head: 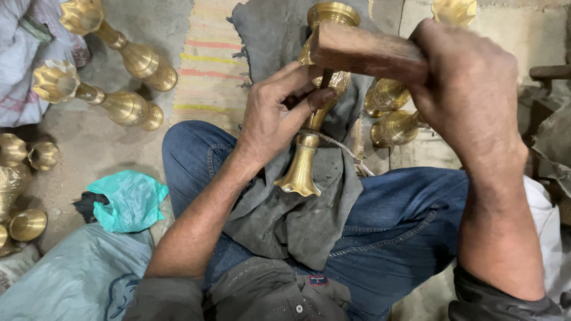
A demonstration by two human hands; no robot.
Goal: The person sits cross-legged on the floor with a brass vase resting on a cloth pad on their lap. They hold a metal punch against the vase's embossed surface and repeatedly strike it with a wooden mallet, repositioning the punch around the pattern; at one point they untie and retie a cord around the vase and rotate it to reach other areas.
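A tall brass vase (304, 156) lies across a grey cloth (279, 208) on my lap, its flared foot pointing toward me. My left hand (275, 116) pinches a thin dark chisel (326, 79) against the vase's body. My right hand (470, 89) grips a wooden mallet block (366, 52), held just above the chisel's top end. The vase's mouth (333, 12) points away from me and is partly hidden by the mallet.
Two brass vases (122, 53) lie on the floor at the upper left, smaller brass pieces (27, 178) at the left edge, more brass pieces (392, 113) beyond my right knee. A teal plastic bag (128, 199), a striped rug (211, 59) and a grey sack (71, 273) surround my legs.
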